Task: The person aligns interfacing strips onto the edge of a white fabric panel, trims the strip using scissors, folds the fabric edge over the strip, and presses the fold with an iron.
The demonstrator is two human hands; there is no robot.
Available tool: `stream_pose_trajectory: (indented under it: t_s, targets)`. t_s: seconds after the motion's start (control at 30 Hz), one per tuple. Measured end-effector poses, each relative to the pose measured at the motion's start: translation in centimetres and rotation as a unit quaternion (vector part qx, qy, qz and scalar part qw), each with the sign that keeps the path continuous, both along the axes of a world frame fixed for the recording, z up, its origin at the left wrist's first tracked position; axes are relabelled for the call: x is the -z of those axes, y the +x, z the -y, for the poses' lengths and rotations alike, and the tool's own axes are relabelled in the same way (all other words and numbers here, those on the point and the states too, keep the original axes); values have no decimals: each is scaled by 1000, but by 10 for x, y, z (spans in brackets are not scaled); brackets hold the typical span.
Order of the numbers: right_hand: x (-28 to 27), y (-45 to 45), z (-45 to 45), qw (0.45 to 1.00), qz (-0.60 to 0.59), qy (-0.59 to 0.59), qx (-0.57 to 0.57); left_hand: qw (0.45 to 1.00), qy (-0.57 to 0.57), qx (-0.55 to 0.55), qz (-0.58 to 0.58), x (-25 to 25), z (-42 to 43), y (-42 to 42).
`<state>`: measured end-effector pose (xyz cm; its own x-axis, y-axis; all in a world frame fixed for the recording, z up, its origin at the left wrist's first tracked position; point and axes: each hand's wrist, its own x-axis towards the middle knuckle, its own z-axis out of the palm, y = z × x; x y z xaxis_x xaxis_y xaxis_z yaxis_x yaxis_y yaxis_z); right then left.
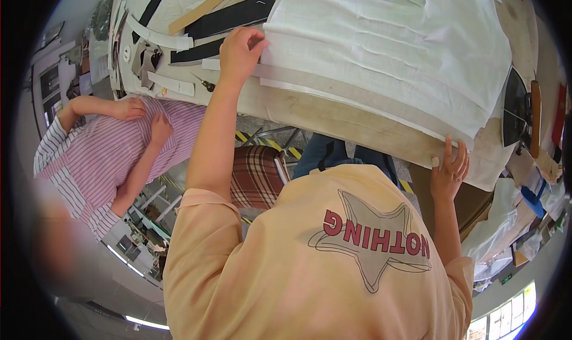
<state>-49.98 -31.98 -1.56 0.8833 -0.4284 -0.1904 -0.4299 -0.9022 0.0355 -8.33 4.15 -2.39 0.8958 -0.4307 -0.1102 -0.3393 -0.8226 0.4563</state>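
A large white fabric lies over the table with soft wrinkles across it. Along its near edge runs a long pale strip. My left hand is at the fabric's left edge, thumb and fingertips pinched together on it. Beside the near right corner is my right hand, its fingers spread and stretched out, with the fingertips touching the fabric's edge.
Black strips, a tan strip, white curved pieces and an awl-like tool lie left on the table. A co-worker in striped clothing is at the left. A plaid-covered seat stands below the table edge.
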Motion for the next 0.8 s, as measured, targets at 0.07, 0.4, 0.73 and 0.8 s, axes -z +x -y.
stream_pose_trajectory:
  t_s: [0.07,0.4,0.73,0.8]
  targets:
    - [0,1,1,1000,-11,2,0,1000,9,3,11,2,2,1]
    - [-2,3,1,1000,-12,3,-5,999,0,-16,41,3,14,7]
    - [-1,3,2,1000,-14,13,-8,994,103,33,12,5,9,10]
    - [0,2,2,1000,-14,12,-6,989,121,70,49,5,10,9]
